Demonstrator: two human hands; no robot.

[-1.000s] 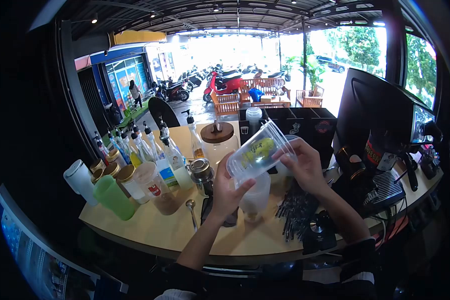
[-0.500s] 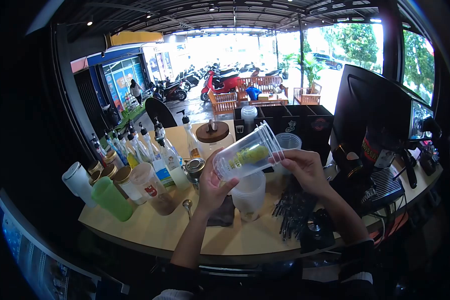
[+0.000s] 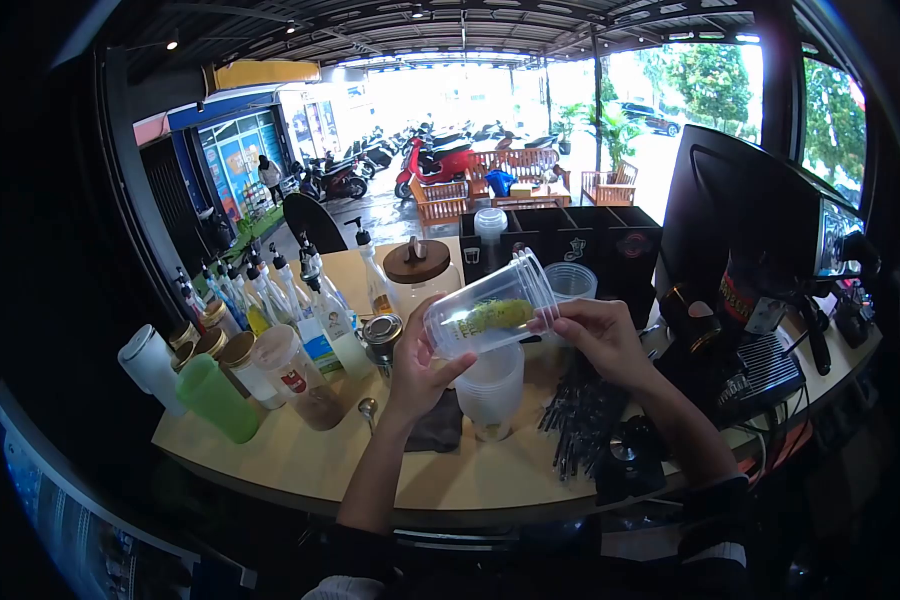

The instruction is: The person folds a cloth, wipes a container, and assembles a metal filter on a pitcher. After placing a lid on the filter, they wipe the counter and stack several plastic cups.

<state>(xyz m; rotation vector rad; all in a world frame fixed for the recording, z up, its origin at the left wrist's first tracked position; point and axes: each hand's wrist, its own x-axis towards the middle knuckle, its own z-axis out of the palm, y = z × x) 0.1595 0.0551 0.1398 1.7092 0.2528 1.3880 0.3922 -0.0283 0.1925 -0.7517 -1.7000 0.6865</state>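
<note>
- My left hand (image 3: 416,368) is closed around the base end of some nested clear plastic cups (image 3: 480,312); I judge the palm and thumb there bear most of the weight.
- My right hand (image 3: 604,338) pinches the rim end between thumb and fingers, a light grip that probably steadies the open end and keeps the rims reachable.
- My hands are apart, joined only by the cups, which lie tilted between them, rims up and to the right; more than one rim shows, though I cannot count them surely.
- Below the held cups stands a cup stack (image 3: 491,395), upright on the counter, likely placed there to be within easy reach of both hands.
- Below my left hand lie a dark cloth (image 3: 434,427) and a spoon (image 3: 368,408), near enough to grab.
- Below my right hand, dark straws (image 3: 567,425) fan out loosely.
- Left of my left hand, pump bottles (image 3: 336,325) crowd together, nozzles up, presumably for pressing without lifting.
- Just beyond my hands sits a jar with a wooden lid (image 3: 417,262), its knob on top for lifting.
- Farther past my right hand, a black organizer (image 3: 610,243) has dividers, seemingly to keep supplies sorted.
</note>
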